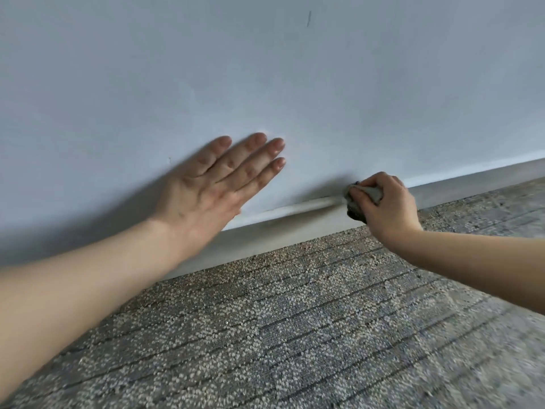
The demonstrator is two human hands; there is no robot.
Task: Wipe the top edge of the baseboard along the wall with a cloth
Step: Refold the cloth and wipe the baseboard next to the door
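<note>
A grey baseboard [295, 221] runs along the foot of a pale wall [265, 69], rising from lower left to upper right. My right hand [383, 203] grips a bunched grey cloth [358, 199] and holds it against the baseboard's top edge. My left hand [216, 184] lies flat on the wall just above the baseboard, fingers straight and spread slightly, to the left of the cloth. Part of the cloth is hidden under my right fingers.
Grey speckled carpet [295, 335] with dark lines covers the floor up to the baseboard. A thin dark mark [308, 19] shows high on the wall. My left forearm casts a shadow on the wall at the left.
</note>
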